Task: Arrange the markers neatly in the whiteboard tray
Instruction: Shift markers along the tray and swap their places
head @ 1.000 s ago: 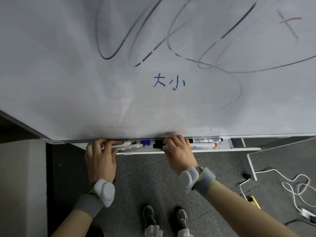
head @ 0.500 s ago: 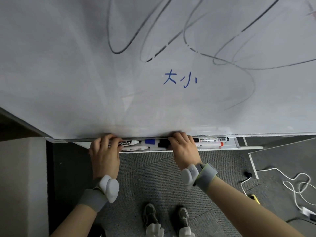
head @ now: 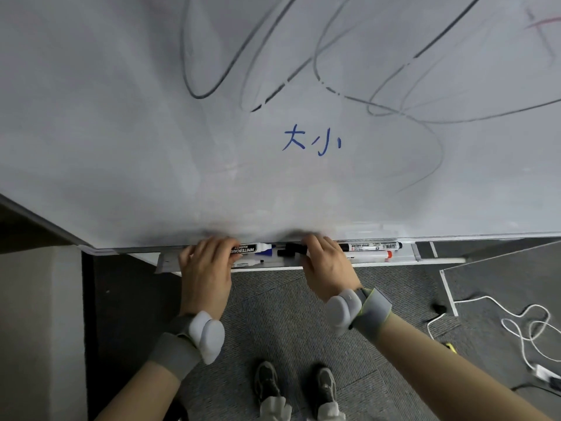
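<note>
Several markers lie in the white whiteboard tray (head: 403, 262) under the board. My left hand (head: 206, 268) rests on the tray's left part, fingers curled over the end of a marker labelled WHITEBOARD MARKER (head: 253, 248); a thinner white marker (head: 247, 263) lies below it. My right hand (head: 326, 265) covers the tray's middle, fingers on a black marker (head: 291, 250). A blue cap (head: 268, 253) shows between the hands. To the right lie a black-capped marker (head: 372, 246) and a red-capped marker (head: 368, 255), parallel to the tray.
The whiteboard (head: 151, 132) carries black scribbles and blue characters. Below is grey carpet (head: 273, 314) with my shoes (head: 267, 381). A white cable (head: 522, 323) and a charger lie on the floor at the right. A grey wall panel (head: 36, 329) stands at the left.
The view shifted slightly; both hands stayed on the tray. My left hand slid a little right over the labelled marker, and the right hand's fingers pressed onto the black marker.
</note>
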A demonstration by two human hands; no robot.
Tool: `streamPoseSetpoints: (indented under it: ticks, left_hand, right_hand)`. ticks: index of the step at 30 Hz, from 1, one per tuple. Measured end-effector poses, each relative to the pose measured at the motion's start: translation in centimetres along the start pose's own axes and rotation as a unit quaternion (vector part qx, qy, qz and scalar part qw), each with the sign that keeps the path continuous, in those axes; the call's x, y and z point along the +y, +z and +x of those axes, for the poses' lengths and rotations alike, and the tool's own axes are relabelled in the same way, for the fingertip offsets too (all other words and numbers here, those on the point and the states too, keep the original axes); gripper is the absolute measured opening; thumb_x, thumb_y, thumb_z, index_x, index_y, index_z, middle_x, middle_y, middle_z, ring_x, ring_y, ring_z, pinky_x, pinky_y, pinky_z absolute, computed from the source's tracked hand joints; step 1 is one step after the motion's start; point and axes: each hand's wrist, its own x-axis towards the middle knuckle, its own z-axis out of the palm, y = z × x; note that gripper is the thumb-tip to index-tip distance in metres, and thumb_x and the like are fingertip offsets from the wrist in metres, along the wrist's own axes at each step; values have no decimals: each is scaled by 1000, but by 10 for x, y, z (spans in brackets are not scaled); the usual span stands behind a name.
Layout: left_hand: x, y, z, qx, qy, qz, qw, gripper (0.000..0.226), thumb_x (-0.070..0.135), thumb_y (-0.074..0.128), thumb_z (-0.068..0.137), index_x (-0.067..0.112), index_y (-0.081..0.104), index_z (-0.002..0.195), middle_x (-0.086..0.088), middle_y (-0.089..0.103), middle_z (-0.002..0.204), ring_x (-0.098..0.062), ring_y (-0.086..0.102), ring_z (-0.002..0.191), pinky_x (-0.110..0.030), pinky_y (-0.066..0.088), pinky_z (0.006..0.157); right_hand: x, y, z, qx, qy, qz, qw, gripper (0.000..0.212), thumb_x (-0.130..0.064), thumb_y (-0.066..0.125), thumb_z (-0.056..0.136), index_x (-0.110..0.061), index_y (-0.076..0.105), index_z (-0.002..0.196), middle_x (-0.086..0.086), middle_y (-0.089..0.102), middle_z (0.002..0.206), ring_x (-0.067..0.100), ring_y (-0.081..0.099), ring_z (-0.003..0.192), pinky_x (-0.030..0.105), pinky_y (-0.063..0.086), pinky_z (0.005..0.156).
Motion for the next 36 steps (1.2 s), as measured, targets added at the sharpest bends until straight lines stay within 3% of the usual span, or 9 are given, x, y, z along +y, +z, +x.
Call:
streamPoseSetpoints:
  ticks: [2,9,13,16,21,27,30,34,36]
  left_hand:
    - [6,2,2,-3,4,-13,1000,12,24,44,83,23,49,94,-4,66,84,-17,47,85,-34,24,75]
    - [18,4,3,-4,3,-23,1000,15,26,44,84,19,52,95,-6,66,86,-18,47,83,-35,24,78]
    - [20,1,4,-3,11,-23,1000,14,24,45,84,19,51,96,-6,65,84,-18,47,82,-35,25,79]
    - [23,-2,3,-4,17,-27,999,12,21,48,84,17,51,95,-7,64,83,-21,50,80,-34,27,78]
    - [31,-8,-1,-23,27,-45,998,12,20,48,84,16,50,95,-9,63,82,-30,57,74,-33,29,75]
    - [42,-13,-2,-33,26,-76,996,16,22,44,84,16,50,97,-10,63,84,-31,57,75,-32,32,76]
    - [45,-15,-4,-28,34,-73,996,15,20,47,84,14,52,97,-9,63,84,-31,57,74,-31,32,77]
    - [47,-16,-3,-25,46,-69,996,15,20,48,83,14,52,96,-9,64,83,-31,58,74,-29,30,77]
    - [48,-17,-3,-25,51,-68,996,15,21,47,83,15,51,96,-9,64,83,-31,58,74,-30,30,77]
  right_hand:
    - [-3,-9,1,4,-18,24,1000,17,-13,46,81,0,56,87,18,62,85,34,56,72,33,38,66]
    - [-9,-24,3,29,-17,55,998,10,-1,66,78,1,59,85,16,60,85,34,56,72,34,47,60]
    - [-9,-30,1,24,20,76,997,14,-9,59,86,2,51,91,19,63,80,36,58,65,41,49,53]
    - [-9,-33,-1,13,24,79,997,14,-7,59,84,1,50,91,18,64,74,35,58,61,39,46,52]
    - [-9,-37,-8,8,7,136,991,15,4,65,74,-1,58,86,12,63,82,22,54,60,38,50,57]
    - [-5,-39,-18,-4,28,182,983,14,7,60,80,6,50,89,19,67,88,32,63,74,27,48,63]
    - [-2,-43,-21,-8,1,168,986,17,2,55,86,5,53,102,18,65,91,28,61,78,33,48,69]
    - [-3,-49,-23,15,-22,162,986,29,-2,53,83,0,57,112,16,62,94,20,56,79,18,37,69]
    - [-3,-53,-22,34,-5,171,985,26,1,59,80,0,58,107,16,65,92,26,60,79,24,43,71]
